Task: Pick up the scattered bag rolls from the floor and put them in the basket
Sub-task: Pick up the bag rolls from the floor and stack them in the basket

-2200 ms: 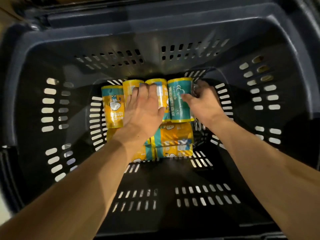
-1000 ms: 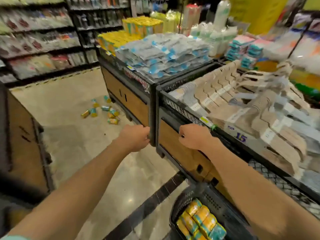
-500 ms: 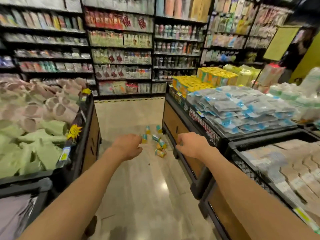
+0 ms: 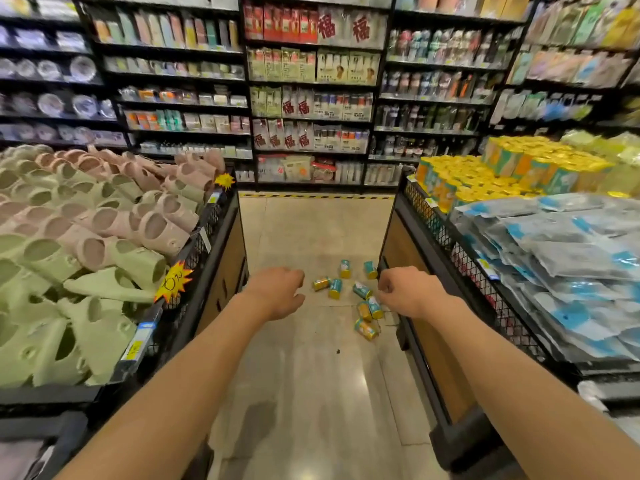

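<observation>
Several yellow and teal bag rolls [image 4: 360,291] lie scattered on the beige floor ahead, close to the foot of the right display bin. Both arms reach forward at waist height, well short of the rolls. My left hand [image 4: 277,292] hangs with fingers loosely curled and holds nothing. My right hand [image 4: 405,292] is likewise loosely curled and empty, in line with the rolls from this angle. The basket is out of view.
A black wire bin of green and pink slippers [image 4: 86,244] borders the aisle on the left. On the right, a bin [image 4: 436,237] holds grey-blue packets and stacked yellow rolls [image 4: 485,174]. Tall stocked shelves [image 4: 311,91] close the far end beyond a striped floor line.
The view left the basket, where both hands rested on packed rolls, and swung up the aisle. Since half a second ago the scattered rolls have drawn nearer; both hands stay empty.
</observation>
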Tool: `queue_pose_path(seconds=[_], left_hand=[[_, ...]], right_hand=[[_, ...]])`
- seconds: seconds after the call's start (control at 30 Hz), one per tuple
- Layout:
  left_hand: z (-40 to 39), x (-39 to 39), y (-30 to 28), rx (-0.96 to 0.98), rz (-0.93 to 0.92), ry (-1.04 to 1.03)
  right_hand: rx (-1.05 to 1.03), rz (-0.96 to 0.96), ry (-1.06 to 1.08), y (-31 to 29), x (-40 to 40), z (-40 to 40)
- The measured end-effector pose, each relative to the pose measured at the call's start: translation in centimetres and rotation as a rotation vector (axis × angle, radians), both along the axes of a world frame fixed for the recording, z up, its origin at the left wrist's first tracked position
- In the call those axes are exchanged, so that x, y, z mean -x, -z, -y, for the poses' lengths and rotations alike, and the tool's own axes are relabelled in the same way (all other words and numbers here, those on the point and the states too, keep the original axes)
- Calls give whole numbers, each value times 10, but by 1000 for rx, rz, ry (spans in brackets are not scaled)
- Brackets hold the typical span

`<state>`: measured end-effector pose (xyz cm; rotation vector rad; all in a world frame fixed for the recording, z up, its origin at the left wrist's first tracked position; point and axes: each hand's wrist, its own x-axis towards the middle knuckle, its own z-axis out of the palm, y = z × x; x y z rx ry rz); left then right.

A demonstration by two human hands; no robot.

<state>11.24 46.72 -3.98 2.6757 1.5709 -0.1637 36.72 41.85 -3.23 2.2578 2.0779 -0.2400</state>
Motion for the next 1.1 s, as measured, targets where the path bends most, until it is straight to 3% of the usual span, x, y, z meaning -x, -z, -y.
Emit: queue_pose_path(seconds=[0.17,0.53,1.1], left_hand=[[-85,-26,5,-1,-51,-36],[-280,-65,35,76,15,-85],[-588,-132,69,119,7,64]], right_hand=[[5,-115,20,9,-41,-87],[35,-145,-11,43,-59,-287],[53,-168,110,60,-105,-556]])
